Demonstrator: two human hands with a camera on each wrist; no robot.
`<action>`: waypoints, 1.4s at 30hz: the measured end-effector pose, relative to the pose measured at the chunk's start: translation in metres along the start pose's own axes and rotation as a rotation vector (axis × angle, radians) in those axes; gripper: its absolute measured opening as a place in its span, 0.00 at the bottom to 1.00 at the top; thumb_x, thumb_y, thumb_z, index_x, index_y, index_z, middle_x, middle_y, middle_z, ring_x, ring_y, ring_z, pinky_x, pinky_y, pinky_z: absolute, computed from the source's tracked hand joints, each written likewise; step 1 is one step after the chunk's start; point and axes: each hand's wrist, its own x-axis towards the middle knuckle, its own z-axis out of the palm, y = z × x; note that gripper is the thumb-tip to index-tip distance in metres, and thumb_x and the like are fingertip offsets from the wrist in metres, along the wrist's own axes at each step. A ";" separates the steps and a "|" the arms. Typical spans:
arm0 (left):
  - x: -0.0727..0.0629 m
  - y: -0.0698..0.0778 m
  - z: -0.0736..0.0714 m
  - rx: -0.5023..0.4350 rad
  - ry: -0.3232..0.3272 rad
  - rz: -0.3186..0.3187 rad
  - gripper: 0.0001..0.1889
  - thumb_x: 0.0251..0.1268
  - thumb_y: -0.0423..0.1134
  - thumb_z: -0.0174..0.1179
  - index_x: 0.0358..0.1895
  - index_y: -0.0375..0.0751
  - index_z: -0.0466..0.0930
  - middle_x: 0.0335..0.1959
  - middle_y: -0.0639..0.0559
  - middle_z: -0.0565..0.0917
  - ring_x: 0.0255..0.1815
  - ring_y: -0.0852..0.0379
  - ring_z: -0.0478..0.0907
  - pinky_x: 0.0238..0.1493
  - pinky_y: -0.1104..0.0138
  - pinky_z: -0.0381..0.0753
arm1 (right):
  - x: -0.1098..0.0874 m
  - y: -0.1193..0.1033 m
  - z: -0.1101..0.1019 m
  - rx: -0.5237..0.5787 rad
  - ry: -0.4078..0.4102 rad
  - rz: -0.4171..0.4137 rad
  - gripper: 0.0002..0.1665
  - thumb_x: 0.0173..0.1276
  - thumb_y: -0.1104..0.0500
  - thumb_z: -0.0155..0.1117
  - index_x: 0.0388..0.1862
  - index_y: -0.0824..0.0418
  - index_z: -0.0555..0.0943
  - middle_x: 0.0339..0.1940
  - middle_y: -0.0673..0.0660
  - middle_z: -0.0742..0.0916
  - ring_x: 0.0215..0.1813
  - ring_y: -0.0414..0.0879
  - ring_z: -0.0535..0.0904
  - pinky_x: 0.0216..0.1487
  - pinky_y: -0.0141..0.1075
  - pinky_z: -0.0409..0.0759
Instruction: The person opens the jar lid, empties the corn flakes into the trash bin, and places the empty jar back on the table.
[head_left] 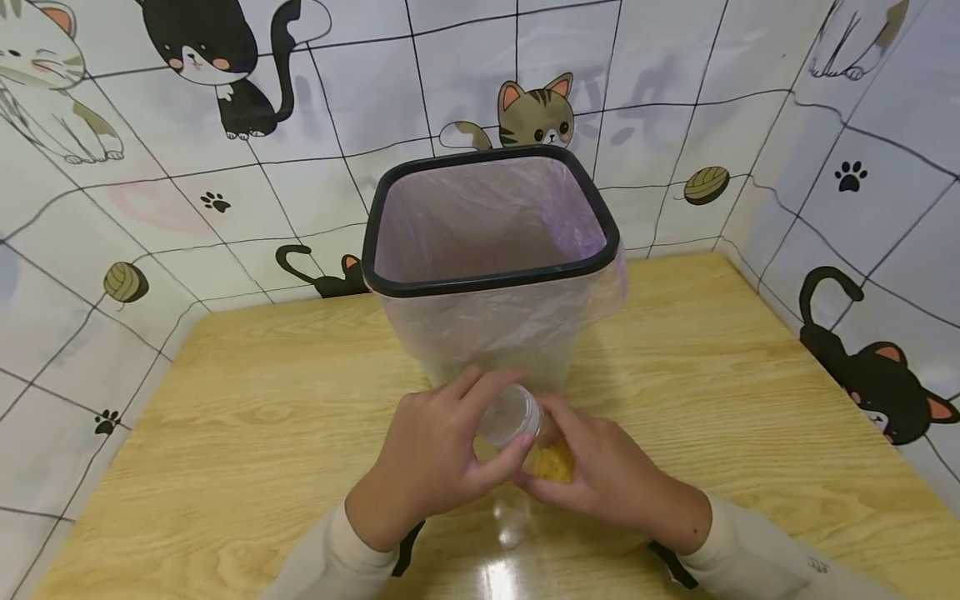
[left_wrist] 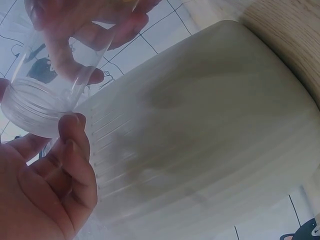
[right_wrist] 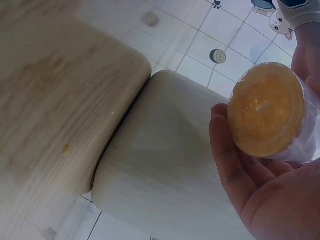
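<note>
In front of the bin, both hands meet on a clear plastic jar [right_wrist: 267, 111] with yellow stuff in its bottom. My right hand [head_left: 607, 471] holds the jar's body, fingers wrapped round its side, and the jar is tilted off the tabletop. My left hand [head_left: 438, 446] grips the clear screw lid [head_left: 510, 415] at the jar's top, thumb on one side and fingers on the other. The left wrist view shows the ridged lid [left_wrist: 37, 107] against the jar's end, with left fingertips [left_wrist: 72, 127] on its edge. Yellow contents [head_left: 555, 461] show between the right thumb and fingers.
Just beyond the hands stands a bin [head_left: 487, 333] with a black rim [head_left: 491, 282] and a thin translucent liner [head_left: 465, 217]. It rests on a wood-grain table [head_left: 262, 433]. Behind and at the sides hang white sheets [head_left: 652, 50] with cats and grid lines.
</note>
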 end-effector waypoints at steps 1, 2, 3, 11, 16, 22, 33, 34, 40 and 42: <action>0.000 0.000 0.000 0.002 -0.001 0.000 0.24 0.63 0.58 0.57 0.57 0.51 0.79 0.37 0.57 0.82 0.14 0.66 0.61 0.15 0.78 0.62 | 0.000 0.000 0.000 -0.002 0.000 0.001 0.39 0.60 0.41 0.74 0.65 0.52 0.69 0.44 0.44 0.87 0.41 0.38 0.85 0.39 0.33 0.83; 0.000 0.000 0.000 0.004 0.000 -0.001 0.23 0.64 0.58 0.57 0.56 0.51 0.79 0.37 0.57 0.82 0.14 0.66 0.61 0.15 0.78 0.61 | 0.000 0.000 0.000 -0.003 0.000 0.001 0.39 0.60 0.41 0.74 0.65 0.52 0.69 0.44 0.44 0.87 0.41 0.38 0.85 0.39 0.33 0.83; 0.000 0.000 0.000 0.006 0.001 -0.003 0.23 0.64 0.59 0.57 0.56 0.51 0.80 0.37 0.57 0.82 0.14 0.66 0.62 0.15 0.78 0.62 | 0.000 0.000 0.000 -0.001 -0.002 0.000 0.39 0.61 0.41 0.74 0.65 0.52 0.69 0.45 0.44 0.87 0.41 0.38 0.85 0.40 0.33 0.83; 0.001 0.001 0.000 0.006 0.014 -0.020 0.23 0.66 0.62 0.54 0.53 0.51 0.81 0.35 0.58 0.83 0.13 0.66 0.65 0.14 0.78 0.62 | 0.000 -0.001 -0.002 0.010 -0.015 -0.007 0.39 0.62 0.40 0.72 0.66 0.52 0.69 0.44 0.42 0.88 0.41 0.37 0.85 0.41 0.33 0.83; 0.000 0.001 0.000 0.012 0.011 -0.035 0.23 0.66 0.63 0.54 0.49 0.50 0.81 0.35 0.58 0.83 0.14 0.65 0.68 0.15 0.77 0.65 | 0.001 -0.003 -0.002 0.014 -0.015 -0.016 0.39 0.62 0.40 0.72 0.66 0.52 0.69 0.43 0.41 0.88 0.41 0.36 0.85 0.41 0.33 0.83; -0.001 -0.001 -0.003 0.012 0.004 -0.073 0.22 0.64 0.62 0.54 0.46 0.49 0.79 0.34 0.58 0.84 0.16 0.64 0.72 0.16 0.74 0.68 | 0.000 -0.002 -0.001 0.000 -0.013 -0.020 0.39 0.61 0.39 0.73 0.65 0.53 0.69 0.39 0.42 0.86 0.37 0.34 0.82 0.37 0.30 0.81; 0.001 -0.001 -0.004 0.019 0.014 -0.075 0.24 0.68 0.63 0.49 0.50 0.49 0.79 0.37 0.56 0.85 0.16 0.62 0.72 0.15 0.73 0.68 | 0.000 -0.001 -0.001 -0.002 -0.034 0.018 0.41 0.60 0.41 0.74 0.66 0.52 0.68 0.42 0.44 0.87 0.38 0.35 0.83 0.37 0.30 0.81; 0.001 -0.001 -0.004 0.021 0.016 -0.071 0.24 0.69 0.63 0.48 0.51 0.49 0.79 0.37 0.56 0.85 0.16 0.62 0.72 0.15 0.72 0.68 | 0.000 -0.001 -0.002 0.001 -0.033 0.015 0.41 0.60 0.41 0.74 0.66 0.52 0.68 0.42 0.44 0.87 0.38 0.35 0.83 0.37 0.30 0.81; 0.002 -0.002 -0.006 0.017 0.028 -0.069 0.24 0.71 0.60 0.44 0.53 0.48 0.79 0.38 0.55 0.84 0.15 0.62 0.70 0.14 0.72 0.68 | 0.001 0.001 -0.002 -0.002 -0.028 0.007 0.41 0.61 0.40 0.74 0.67 0.52 0.68 0.36 0.42 0.86 0.37 0.34 0.82 0.36 0.30 0.81; 0.002 -0.002 -0.006 0.012 0.026 -0.072 0.24 0.71 0.58 0.43 0.55 0.47 0.78 0.39 0.55 0.84 0.15 0.63 0.69 0.14 0.72 0.67 | 0.001 0.001 -0.001 -0.006 -0.031 0.013 0.41 0.61 0.40 0.73 0.66 0.53 0.68 0.34 0.42 0.86 0.36 0.34 0.82 0.36 0.31 0.81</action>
